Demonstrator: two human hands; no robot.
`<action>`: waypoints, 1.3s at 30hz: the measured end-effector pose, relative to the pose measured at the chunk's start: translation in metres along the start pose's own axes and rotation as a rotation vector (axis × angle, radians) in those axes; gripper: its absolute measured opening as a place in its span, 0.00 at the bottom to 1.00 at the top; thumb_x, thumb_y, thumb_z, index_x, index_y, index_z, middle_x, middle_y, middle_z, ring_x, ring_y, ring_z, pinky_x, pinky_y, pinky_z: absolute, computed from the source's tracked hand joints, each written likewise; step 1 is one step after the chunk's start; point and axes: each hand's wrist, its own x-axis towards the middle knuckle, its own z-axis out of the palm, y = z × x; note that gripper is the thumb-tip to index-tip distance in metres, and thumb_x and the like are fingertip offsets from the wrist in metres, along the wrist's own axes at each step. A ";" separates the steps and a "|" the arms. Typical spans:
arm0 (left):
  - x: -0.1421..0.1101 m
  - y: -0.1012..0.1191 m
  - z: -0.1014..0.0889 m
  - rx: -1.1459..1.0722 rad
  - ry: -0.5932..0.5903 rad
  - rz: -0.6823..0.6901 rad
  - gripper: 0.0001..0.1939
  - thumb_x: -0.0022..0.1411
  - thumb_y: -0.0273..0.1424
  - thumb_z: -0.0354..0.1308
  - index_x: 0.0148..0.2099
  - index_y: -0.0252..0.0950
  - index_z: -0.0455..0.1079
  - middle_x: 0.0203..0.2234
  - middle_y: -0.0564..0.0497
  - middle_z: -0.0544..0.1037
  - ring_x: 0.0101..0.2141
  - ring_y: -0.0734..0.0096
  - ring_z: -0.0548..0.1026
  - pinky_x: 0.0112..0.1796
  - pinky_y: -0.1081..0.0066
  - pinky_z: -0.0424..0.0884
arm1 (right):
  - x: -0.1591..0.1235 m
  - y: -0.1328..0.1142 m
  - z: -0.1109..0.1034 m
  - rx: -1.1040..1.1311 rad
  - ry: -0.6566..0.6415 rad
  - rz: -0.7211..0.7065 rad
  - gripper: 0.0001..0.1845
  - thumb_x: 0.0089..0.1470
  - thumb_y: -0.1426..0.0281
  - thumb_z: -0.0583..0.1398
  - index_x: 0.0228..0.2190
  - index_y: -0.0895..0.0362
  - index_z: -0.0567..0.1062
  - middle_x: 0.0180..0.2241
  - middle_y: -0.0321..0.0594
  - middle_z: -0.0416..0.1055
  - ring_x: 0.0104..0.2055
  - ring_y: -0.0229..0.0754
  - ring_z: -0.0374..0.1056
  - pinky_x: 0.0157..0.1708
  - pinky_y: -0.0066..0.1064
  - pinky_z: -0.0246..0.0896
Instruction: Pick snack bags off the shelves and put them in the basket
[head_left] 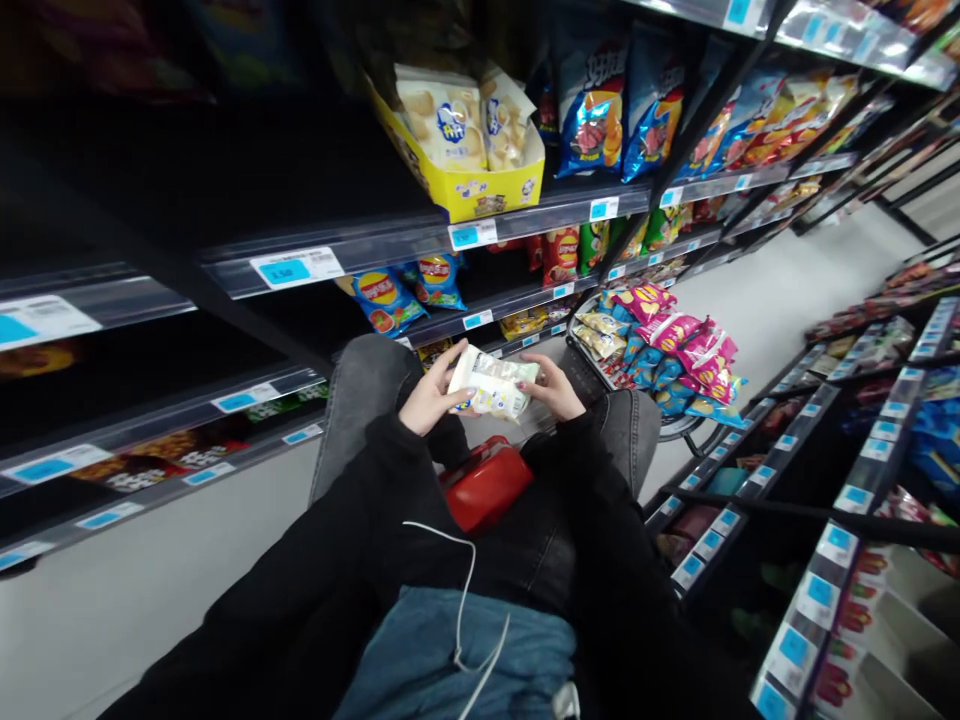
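Observation:
A white snack bag (491,385) with small blue and yellow print is held level above my lap. My left hand (433,392) grips its left end, thumb on the near face. At the bag's right end, the fingers and thumb of my right hand (553,388) close on the edge. Similar pale bags (442,120) stand in a yellow display box (487,195) on the shelf ahead. Between my bent knees, below the bag, sits a red glossy case or bag (487,485).
A cart (589,365) piled with pink chip bags (671,335) and blue ones stands beyond my right knee. Shelves with price tags (296,268) run along the front left. Another shelf rack (817,570) lines the right side. A white cord (469,580) hangs over my lap.

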 end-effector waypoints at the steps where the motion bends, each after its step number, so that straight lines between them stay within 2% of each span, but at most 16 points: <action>1: 0.000 -0.001 0.001 0.020 -0.018 -0.001 0.46 0.43 0.35 0.67 0.63 0.45 0.52 0.50 0.41 0.70 0.38 0.57 0.76 0.28 0.65 0.77 | 0.000 0.000 0.001 -0.005 0.049 -0.025 0.32 0.35 0.60 0.67 0.44 0.53 0.67 0.28 0.33 0.71 0.28 0.36 0.67 0.26 0.26 0.65; 3: 0.001 -0.005 0.005 0.043 -0.012 0.017 0.39 0.42 0.37 0.67 0.58 0.41 0.62 0.53 0.41 0.68 0.40 0.54 0.75 0.28 0.63 0.77 | 0.000 -0.002 0.005 -0.011 0.169 -0.096 0.32 0.38 0.59 0.66 0.46 0.52 0.65 0.27 0.33 0.70 0.28 0.36 0.67 0.29 0.26 0.65; 5: 0.002 -0.008 0.008 0.032 0.056 0.056 0.36 0.41 0.38 0.68 0.55 0.39 0.66 0.53 0.42 0.67 0.40 0.53 0.74 0.28 0.61 0.78 | -0.002 -0.005 0.011 -0.008 0.242 -0.159 0.30 0.39 0.59 0.65 0.45 0.52 0.66 0.30 0.34 0.69 0.29 0.35 0.67 0.31 0.26 0.65; 9: 0.003 -0.010 0.009 -0.016 0.194 0.070 0.34 0.37 0.39 0.69 0.48 0.33 0.71 0.47 0.41 0.72 0.37 0.53 0.75 0.26 0.59 0.77 | -0.007 -0.015 0.017 0.017 0.135 -0.151 0.24 0.36 0.59 0.66 0.37 0.54 0.71 0.34 0.36 0.70 0.29 0.34 0.66 0.32 0.27 0.65; 12: 0.003 -0.010 0.008 -0.030 0.238 0.061 0.30 0.36 0.37 0.70 0.43 0.31 0.72 0.40 0.42 0.75 0.33 0.55 0.76 0.24 0.60 0.77 | -0.009 -0.016 0.016 0.023 0.077 -0.106 0.24 0.33 0.60 0.68 0.35 0.55 0.72 0.29 0.35 0.71 0.28 0.36 0.66 0.31 0.28 0.64; 16: 0.004 -0.013 0.007 -0.010 0.280 0.044 0.25 0.35 0.34 0.70 0.37 0.30 0.70 0.33 0.47 0.75 0.29 0.58 0.76 0.22 0.62 0.76 | -0.008 -0.009 0.015 0.007 0.075 -0.050 0.22 0.30 0.59 0.69 0.27 0.56 0.70 0.22 0.33 0.69 0.25 0.35 0.65 0.27 0.28 0.63; 22: 0.006 -0.018 0.003 0.085 0.308 0.061 0.22 0.35 0.36 0.69 0.32 0.32 0.66 0.36 0.49 0.70 0.27 0.66 0.74 0.19 0.65 0.74 | -0.006 -0.002 0.021 0.005 0.110 -0.084 0.21 0.32 0.60 0.69 0.29 0.55 0.72 0.23 0.33 0.69 0.25 0.35 0.66 0.28 0.28 0.63; 27: 0.008 -0.020 -0.001 0.215 0.318 0.048 0.22 0.36 0.40 0.67 0.29 0.32 0.63 0.39 0.48 0.65 0.30 0.68 0.71 0.19 0.67 0.72 | -0.006 0.000 0.026 -0.002 0.188 -0.055 0.19 0.31 0.61 0.69 0.28 0.57 0.75 0.22 0.35 0.71 0.25 0.37 0.67 0.28 0.30 0.64; 30: 0.008 -0.018 -0.004 0.333 0.296 0.088 0.20 0.40 0.40 0.65 0.30 0.34 0.62 0.34 0.51 0.65 0.29 0.70 0.68 0.23 0.69 0.71 | -0.006 0.002 0.027 0.019 0.209 -0.055 0.18 0.31 0.62 0.69 0.27 0.57 0.75 0.25 0.38 0.74 0.28 0.39 0.69 0.30 0.30 0.65; 34: 0.008 -0.015 -0.007 0.562 0.186 0.137 0.15 0.46 0.38 0.61 0.29 0.36 0.59 0.23 0.57 0.62 0.24 0.76 0.63 0.27 0.73 0.66 | -0.005 0.004 0.025 0.080 0.277 -0.065 0.21 0.32 0.61 0.68 0.32 0.57 0.76 0.29 0.39 0.75 0.32 0.40 0.70 0.34 0.32 0.66; 36: 0.008 -0.015 -0.007 0.638 0.156 0.152 0.13 0.49 0.38 0.59 0.29 0.36 0.59 0.22 0.57 0.61 0.24 0.76 0.61 0.28 0.73 0.64 | -0.005 0.005 0.024 0.117 0.290 -0.055 0.22 0.33 0.61 0.67 0.33 0.57 0.76 0.28 0.38 0.75 0.31 0.39 0.69 0.34 0.32 0.66; 39: 0.005 -0.014 -0.005 0.695 0.190 0.236 0.11 0.50 0.36 0.57 0.28 0.36 0.60 0.24 0.56 0.61 0.27 0.74 0.63 0.31 0.72 0.65 | -0.006 0.004 0.022 0.165 0.283 -0.053 0.20 0.33 0.63 0.67 0.32 0.57 0.77 0.27 0.36 0.74 0.29 0.36 0.68 0.32 0.30 0.64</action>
